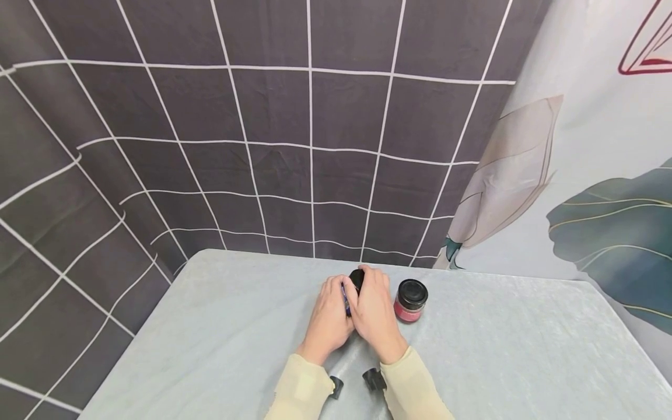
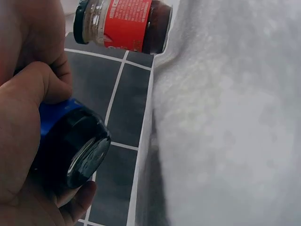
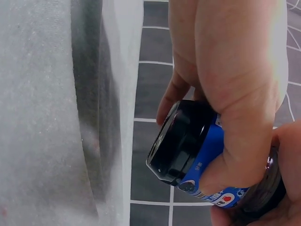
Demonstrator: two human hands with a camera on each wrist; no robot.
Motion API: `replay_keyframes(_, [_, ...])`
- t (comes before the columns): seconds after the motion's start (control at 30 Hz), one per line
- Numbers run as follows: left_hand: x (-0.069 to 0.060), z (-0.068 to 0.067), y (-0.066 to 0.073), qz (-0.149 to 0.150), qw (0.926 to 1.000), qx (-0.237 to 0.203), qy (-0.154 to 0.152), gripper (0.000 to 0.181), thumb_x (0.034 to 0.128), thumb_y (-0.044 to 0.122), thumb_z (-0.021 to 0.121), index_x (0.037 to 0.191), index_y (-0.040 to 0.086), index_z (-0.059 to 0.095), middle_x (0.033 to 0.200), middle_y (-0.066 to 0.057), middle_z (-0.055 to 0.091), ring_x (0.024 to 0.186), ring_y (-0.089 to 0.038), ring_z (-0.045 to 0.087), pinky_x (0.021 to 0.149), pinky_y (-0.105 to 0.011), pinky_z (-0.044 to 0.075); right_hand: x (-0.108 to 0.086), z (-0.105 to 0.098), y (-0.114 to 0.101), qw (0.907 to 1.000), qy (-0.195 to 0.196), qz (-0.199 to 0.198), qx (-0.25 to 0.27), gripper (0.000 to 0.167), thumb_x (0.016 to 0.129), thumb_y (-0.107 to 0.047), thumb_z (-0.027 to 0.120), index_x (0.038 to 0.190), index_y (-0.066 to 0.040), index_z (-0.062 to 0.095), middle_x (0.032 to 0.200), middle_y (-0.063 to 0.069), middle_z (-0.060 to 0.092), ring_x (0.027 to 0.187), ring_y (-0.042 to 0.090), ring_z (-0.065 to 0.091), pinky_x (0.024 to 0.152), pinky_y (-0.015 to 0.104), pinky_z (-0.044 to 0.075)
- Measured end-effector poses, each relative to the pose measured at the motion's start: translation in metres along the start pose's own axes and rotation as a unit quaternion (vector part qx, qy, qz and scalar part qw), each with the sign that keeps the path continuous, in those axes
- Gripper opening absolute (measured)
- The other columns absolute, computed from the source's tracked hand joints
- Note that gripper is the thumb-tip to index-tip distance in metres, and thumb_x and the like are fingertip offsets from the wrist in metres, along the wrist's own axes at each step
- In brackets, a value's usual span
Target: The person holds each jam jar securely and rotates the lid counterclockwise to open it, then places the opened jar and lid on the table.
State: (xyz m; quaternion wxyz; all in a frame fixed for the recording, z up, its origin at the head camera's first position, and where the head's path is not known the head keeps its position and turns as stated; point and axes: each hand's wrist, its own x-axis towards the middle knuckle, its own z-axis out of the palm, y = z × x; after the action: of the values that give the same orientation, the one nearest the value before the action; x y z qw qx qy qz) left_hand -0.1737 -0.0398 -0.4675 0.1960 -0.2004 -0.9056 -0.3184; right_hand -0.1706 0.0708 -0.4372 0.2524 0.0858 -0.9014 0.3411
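Observation:
A glass jar [image 3: 183,141] with a blue label and dark contents is held between both hands, tilted over the table. My left hand [image 1: 331,315] grips it from the left side. From the right, my right hand [image 1: 375,309] curls round it, its thumb lying across the blue label in the right wrist view. The shiny dark end of this jar [image 2: 89,155] shows in the left wrist view; much of the rest is hidden by fingers. Beside the right hand, a second jar [image 1: 409,300] with a black lid and a red label stands upright on the table.
A pale grey cloth covers the table [image 1: 220,326]. Behind it hangs a dark curtain [image 1: 273,169] with white grid lines, and a leaf-patterned pale curtain [image 1: 525,233] hangs at the right. Small black devices [image 1: 374,379] sit at the wrists.

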Motion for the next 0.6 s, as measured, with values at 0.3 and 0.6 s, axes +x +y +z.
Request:
replay_keyframes(0.3, [-0.0015, 0.0030, 0.0021, -0.005, 1.0000, 0.000, 0.008, 0.055, 0.0853, 0.014, 0.074, 0.129, -0.005, 0.047, 0.120, -0.017, 0.057, 0.107, -0.030, 0.059, 0.097, -0.042, 0.049, 0.0003, -0.0010, 0.0003, 0.9999, -0.004, 0.012, 0.006, 0.047, 0.101, -0.029, 0.058, 0.125, 0.011, 0.056, 0.117, 0.025, 0.061, 0.105, 0.040, 0.052, 0.090, 0.050, 0.045])
replay_keyframes(0.6, [-0.0026, 0.0058, 0.0018, -0.005, 0.9996, -0.007, 0.025, 0.055, 0.0807, 0.003, 0.073, 0.127, -0.007, 0.047, 0.120, -0.019, 0.057, 0.109, -0.032, 0.060, 0.098, -0.042, 0.048, -0.0005, -0.0002, 0.0002, 0.9997, -0.003, 0.018, 0.017, 0.046, 0.101, -0.028, 0.058, 0.124, 0.011, 0.056, 0.117, 0.027, 0.061, 0.105, 0.040, 0.052, 0.090, 0.050, 0.044])
